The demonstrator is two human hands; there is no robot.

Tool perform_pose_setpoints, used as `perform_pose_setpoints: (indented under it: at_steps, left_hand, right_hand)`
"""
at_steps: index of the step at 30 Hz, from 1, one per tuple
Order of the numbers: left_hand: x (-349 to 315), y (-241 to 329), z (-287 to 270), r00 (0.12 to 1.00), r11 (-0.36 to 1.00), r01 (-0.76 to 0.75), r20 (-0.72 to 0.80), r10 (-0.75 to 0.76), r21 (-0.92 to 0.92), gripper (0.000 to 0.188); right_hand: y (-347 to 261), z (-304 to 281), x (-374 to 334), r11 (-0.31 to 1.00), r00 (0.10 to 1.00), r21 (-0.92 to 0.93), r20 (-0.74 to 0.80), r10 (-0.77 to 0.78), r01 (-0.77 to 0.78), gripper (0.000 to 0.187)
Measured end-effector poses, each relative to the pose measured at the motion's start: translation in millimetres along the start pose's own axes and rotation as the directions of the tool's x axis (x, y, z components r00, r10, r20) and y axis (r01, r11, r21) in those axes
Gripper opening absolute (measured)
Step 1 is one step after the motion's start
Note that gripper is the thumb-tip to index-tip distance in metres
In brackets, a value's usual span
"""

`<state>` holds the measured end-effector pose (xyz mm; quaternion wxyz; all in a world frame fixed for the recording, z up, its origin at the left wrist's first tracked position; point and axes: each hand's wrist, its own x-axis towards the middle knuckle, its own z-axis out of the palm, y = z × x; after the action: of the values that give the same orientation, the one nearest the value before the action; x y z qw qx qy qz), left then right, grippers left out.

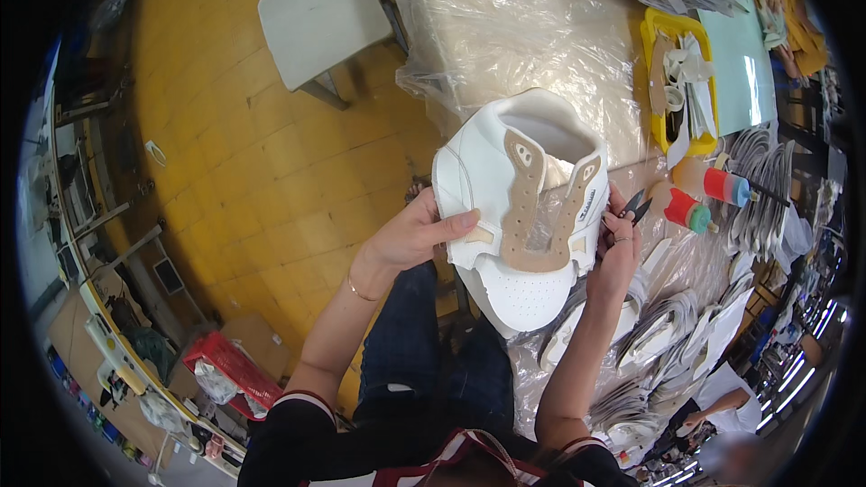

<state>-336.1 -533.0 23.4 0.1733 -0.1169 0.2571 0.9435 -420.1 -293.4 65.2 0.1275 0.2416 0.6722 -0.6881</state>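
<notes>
A white shoe upper (469,171) with a tan lace panel and perforated toe is held flat in front of me, partly over the plastic-covered table. My left hand (413,233) pinches its left edge, the thumb lying on top. At its right edge, my right hand (618,239) has its fingers curled round a small pair of dark thread snips (639,206), whose blades point away to the right. The same hand touches the upper's edge, though the fingers behind it are hidden. Under the toe, another white piece shows in part.
Clear plastic sheeting (541,36) covers the table. A yellow basket (646,81) of scraps stands beyond, near bottles with a green cap (699,218) and a blue cap (741,191). Stacked uppers (663,329) lie at right. A white stool (325,18) and red crate (236,370) stand left.
</notes>
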Motion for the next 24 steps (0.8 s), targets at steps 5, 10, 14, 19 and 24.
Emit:
perform_pose_setpoints:
  at_steps: [5,10,14,19,24]
  left_hand:
    - [1,-6,5,1.0,0.997,-0.017,-0.017,0.019,0.082,0.034]
    - [1,-11,1,0.998,0.954,-0.005,-0.061,0.024,0.299,0.033]
    - [-2,-18,-1,0.998,0.961,0.008,-0.067,0.011,0.276,0.032]
    - [0,-27,-5,0.991,0.972,0.062,-0.127,-0.034,0.228,0.032]
    - [-1,-30,-6,0.993,0.986,0.047,-0.116,-0.029,0.158,0.034]
  right_hand:
    - [-2,7,-13,0.888,0.969,-0.416,-0.053,-0.241,0.198,0.037]
    - [-8,12,-39,0.778,0.918,-0.491,0.273,-0.289,0.391,0.02]
    - [4,30,-52,0.746,0.92,-0.559,0.342,-0.191,0.362,0.012]
    - [18,34,-44,0.758,0.909,-0.513,0.321,-0.267,0.403,0.008]
    - [7,25,-33,0.784,0.895,-0.44,0.295,-0.336,0.439,0.005]
